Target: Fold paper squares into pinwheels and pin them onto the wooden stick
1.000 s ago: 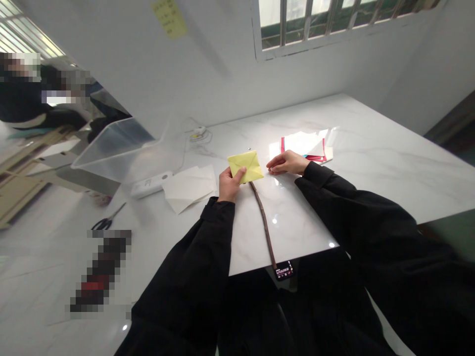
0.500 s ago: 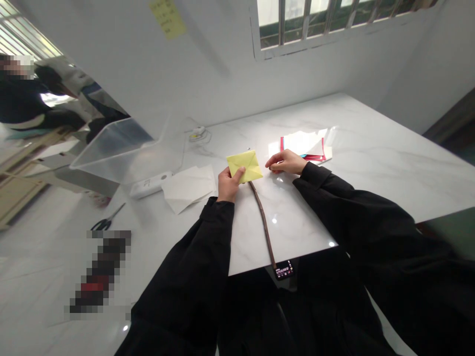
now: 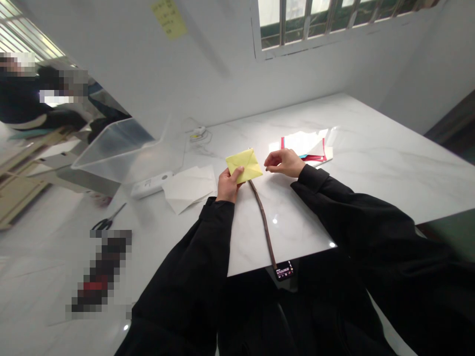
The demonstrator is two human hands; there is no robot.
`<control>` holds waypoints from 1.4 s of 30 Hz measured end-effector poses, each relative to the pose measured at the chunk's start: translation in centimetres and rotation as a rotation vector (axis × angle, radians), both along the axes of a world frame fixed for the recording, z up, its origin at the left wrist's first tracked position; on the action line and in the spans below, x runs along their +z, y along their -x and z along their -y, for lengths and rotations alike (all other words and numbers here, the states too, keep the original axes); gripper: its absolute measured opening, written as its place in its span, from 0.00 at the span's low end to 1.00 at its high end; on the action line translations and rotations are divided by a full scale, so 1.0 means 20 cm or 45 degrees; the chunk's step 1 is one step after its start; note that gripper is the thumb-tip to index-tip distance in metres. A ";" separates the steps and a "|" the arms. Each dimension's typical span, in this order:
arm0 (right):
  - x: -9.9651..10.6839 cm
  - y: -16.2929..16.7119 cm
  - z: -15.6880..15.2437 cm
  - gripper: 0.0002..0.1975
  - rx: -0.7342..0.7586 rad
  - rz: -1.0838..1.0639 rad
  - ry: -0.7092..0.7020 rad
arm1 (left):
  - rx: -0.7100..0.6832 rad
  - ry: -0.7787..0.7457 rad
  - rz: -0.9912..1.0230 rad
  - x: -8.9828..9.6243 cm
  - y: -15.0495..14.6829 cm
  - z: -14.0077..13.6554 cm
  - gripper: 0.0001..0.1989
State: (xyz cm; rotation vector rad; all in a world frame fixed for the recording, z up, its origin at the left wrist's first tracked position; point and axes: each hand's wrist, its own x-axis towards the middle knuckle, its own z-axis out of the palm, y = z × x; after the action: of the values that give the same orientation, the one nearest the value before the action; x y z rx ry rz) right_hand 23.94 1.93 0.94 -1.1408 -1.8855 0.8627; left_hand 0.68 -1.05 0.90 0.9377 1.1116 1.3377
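Note:
My left hand (image 3: 227, 186) grips a small yellow paper envelope (image 3: 249, 165) by its lower left corner, thumb on top and fingers hidden beneath. Creases cross the envelope's face. To its right, a short gap away, is my right hand (image 3: 287, 163), with thumb and fingers closed in a pinch. A tiny dark spot shows at the right fingertips, too small to name. A thin brown stick (image 3: 262, 212) runs from under the envelope to the table's near edge.
White paper sheets (image 3: 191, 185) and a white power strip (image 3: 153, 185) lie left. Behind my right hand are red-edged papers (image 3: 304, 143). Scissors (image 3: 106, 223), a clear plastic bin (image 3: 111, 148) and a phone-like screen (image 3: 284, 271) also show. A person (image 3: 22, 99) sits far left.
The envelope has tilted slightly in my left hand. My right hand has shifted a little left, its fingers more curled. The rest of the table looks the same.

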 end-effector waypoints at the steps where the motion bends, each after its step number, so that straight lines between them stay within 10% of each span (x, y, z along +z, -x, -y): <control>1: 0.01 0.00 0.00 0.09 -0.028 0.065 -0.038 | 0.003 0.006 0.001 0.00 0.00 0.00 0.24; 16: -0.06 0.00 -0.03 0.07 -0.002 -0.004 0.230 | 0.031 0.002 -0.002 0.01 0.00 0.00 0.25; 42: 0.01 -0.03 -0.01 0.08 -0.015 0.461 -0.019 | 0.040 0.000 -0.016 0.01 0.00 0.00 0.25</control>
State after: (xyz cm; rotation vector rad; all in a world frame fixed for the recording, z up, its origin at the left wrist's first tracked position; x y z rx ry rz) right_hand 24.47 2.19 1.20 -1.3693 -2.1667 0.6659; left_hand 0.71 -1.07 1.04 0.9328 1.1403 1.3592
